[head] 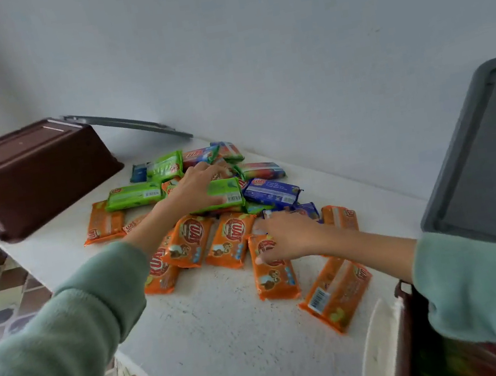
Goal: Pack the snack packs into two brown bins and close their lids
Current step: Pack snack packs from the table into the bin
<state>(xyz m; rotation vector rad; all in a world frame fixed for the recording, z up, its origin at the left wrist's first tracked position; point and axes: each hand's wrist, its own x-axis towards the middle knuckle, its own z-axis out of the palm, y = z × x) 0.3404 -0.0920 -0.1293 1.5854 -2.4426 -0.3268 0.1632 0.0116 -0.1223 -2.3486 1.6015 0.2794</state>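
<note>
A heap of orange, green and blue snack packs [229, 242] lies on the white table [231, 336]. My left hand [196, 186] grips a green pack [223, 193] at the top of the heap. My right hand [286, 235] rests on an orange pack [274, 278], thumb and fingers around its upper end. One brown bin [27, 174] lies upside down at the table's left end. A second brown bin [408, 325] sits at the lower right, mostly hidden by my sleeve, with its grey lid [488, 156] standing open.
A flat grey lid [129, 125] leans against the wall behind the upturned bin. The pale wall runs along the table's far side. Patterned floor tiles [0, 292] show beyond the table's left edge.
</note>
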